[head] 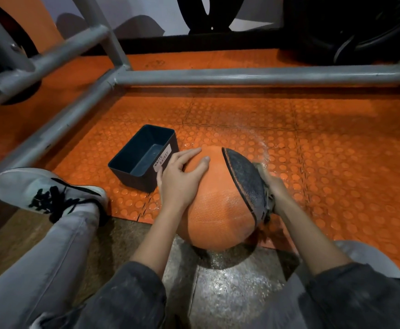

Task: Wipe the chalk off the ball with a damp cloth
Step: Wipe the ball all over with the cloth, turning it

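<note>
- ball (218, 198): big, orange w/ a dark grey panel on its right side. Sits on the ground btw the person's legs, right at the edge where the orange mat (336, 162) meets the bare floor (230, 293).
- handling, imo: looks like a med ball, so prob heavy and won't skitter off. It's round tho, so it'll roll if you scrub w/o bracing it. Pebbled skin = decent grip dry, prob slicker where damp. Not fragile, you can lean on it.
- where to hold: flat palm on top, opposite the side being wiped, which is basically the setup here. To reach a new patch I'd roll it in place, not lift.
- chalk (232, 200): pale haze on the orange near the seam, and the dark panel looks dusty too. Prob not done yet.
- left hand (182, 179): spread flat on the ball's upper left, fingers straight, thumb out, pressing down. Holds nothing.
- right hand (276, 189): low on the right side, bunching the cloth (259, 167) against the dark panel. Blurry, so can't tell the exact finger layout.
- bin (144, 157): dark, labelled WASTE BASKET, just beside the left hand. Can't tell if they touch.
- further out: shoe (47, 191) at left, grey metal frame (241, 76) across the back.
</note>
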A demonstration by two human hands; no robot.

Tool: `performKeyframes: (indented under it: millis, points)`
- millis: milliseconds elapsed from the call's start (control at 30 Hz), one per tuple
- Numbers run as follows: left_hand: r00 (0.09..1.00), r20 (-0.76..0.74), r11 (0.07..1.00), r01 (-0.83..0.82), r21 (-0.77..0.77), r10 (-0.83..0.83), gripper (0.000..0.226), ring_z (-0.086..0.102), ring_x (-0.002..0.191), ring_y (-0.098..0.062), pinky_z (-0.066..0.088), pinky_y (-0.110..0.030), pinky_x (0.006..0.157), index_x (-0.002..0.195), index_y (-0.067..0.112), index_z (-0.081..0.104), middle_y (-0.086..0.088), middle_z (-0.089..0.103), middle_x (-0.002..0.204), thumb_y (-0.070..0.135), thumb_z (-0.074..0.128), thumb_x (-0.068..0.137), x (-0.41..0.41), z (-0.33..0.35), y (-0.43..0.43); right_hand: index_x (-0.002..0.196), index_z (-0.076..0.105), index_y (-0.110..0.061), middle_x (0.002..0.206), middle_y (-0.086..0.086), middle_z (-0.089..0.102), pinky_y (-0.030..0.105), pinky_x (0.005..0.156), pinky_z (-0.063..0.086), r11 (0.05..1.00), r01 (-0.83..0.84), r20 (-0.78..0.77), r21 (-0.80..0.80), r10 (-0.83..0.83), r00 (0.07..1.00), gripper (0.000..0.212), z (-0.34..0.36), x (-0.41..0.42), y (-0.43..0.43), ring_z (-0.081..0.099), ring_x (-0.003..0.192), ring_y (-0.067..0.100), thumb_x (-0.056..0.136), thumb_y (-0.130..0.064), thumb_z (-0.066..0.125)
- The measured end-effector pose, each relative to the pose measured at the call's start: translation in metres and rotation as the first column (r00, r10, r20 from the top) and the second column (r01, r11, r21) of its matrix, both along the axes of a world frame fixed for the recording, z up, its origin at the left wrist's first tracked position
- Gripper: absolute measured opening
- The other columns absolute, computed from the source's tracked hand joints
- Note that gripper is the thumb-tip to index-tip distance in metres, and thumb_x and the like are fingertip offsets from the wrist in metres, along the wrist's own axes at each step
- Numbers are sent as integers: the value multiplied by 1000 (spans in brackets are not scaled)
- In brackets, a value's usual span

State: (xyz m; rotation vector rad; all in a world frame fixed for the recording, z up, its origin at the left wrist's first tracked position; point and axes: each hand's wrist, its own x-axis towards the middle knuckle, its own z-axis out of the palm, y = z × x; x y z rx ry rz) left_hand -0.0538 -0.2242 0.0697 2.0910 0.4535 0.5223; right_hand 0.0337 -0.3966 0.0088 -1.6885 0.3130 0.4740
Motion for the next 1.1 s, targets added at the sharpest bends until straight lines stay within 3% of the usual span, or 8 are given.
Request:
performKeyframes:
  millis: [167, 267, 367, 467, 600, 733, 900, 1100]
  points:
    - [992, -48, 993, -117, -26, 116, 20, 39, 110, 6, 17, -47, 115, 103, 47, 62, 32, 43, 108, 53, 59, 84, 2, 0, -2, 80, 68, -17, 63, -3, 58, 24, 51, 33, 997, 73, 300, 1, -70, 951, 23, 31, -8, 25, 48, 59, 21, 94, -28, 53]
    - [971, -94, 974, -223, -49, 218, 29, 40, 118, 1, 7, -48, 116, 111, 39, 64, 25, 48, 123, 52, 56, 87, 7, 2, -7, 110, 71, -20, 111, 1, 65, 28, 81, 39, 940, 128, 714, -318, 148, 684, 29, 39, -46, 47, 54, 102, 21, 93, -32, 50]
    - [961, -133, 965, -252, -69, 241, 34, 41, 125, -5, 2, -50, 114, 116, 37, 62, 18, 47, 135, 54, 53, 88, 7, 4, -9, 115, 69, -20, 121, 4, 62, 33, 94, 38, 914, 134, 847, -382, 289, 446, 39, 34, -67, 51, 48, 114, 20, 92, -37, 43]
    - [976, -130, 984, -179, -6, 177, 35, 37, 129, -9, -1, -50, 113, 118, 35, 60, 14, 46, 134, 53, 51, 90, 5, 5, -7, 117, 67, -17, 120, 2, 62, 26, 91, 39, 951, 64, 802, -304, 219, 556, 35, 29, -47, 34, 50, 112, 16, 95, -34, 46]
    - [979, -134, 942, -103, 319, 152, 38, 35, 127, -16, -4, -41, 115, 114, 28, 58, 4, 45, 115, 55, 48, 89, 1, 4, -5, 88, 68, -9, 81, 2, 64, 17, 50, 34, 997, -8, 433, -72, 38, 901, 28, 25, -4, 7, 53, 76, 17, 99, -22, 46]
    - [984, 24, 886, 150, 440, -179, 35, 38, 117, -15, 19, -28, 102, 110, 27, 64, 5, 48, 110, 45, 40, 91, -2, -1, -11, 94, 61, 19, 93, 30, 64, 27, 65, 28, 995, -53, 274, -82, 74, 959, 47, 15, 23, 5, 61, 89, 38, 100, -25, 46]
    - [990, 24, 926, 124, 357, -142, 30, 43, 118, -1, 31, -38, 107, 115, 37, 65, 19, 54, 122, 35, 40, 99, 6, -1, -14, 99, 71, 1, 93, 14, 69, 26, 64, 36, 995, -7, 421, -96, 47, 906, 30, 35, 15, 27, 55, 80, 15, 96, -19, 49]
    - [1000, -14, 982, 21, 187, -19, 26, 49, 112, -5, 34, -40, 104, 113, 32, 66, 16, 55, 120, 33, 44, 99, 21, 6, -11, 124, 61, -23, 137, -3, 50, 35, 107, 28, 952, 165, 850, -257, 141, 508, 38, 10, -97, 45, 37, 130, 16, 96, -41, 42]
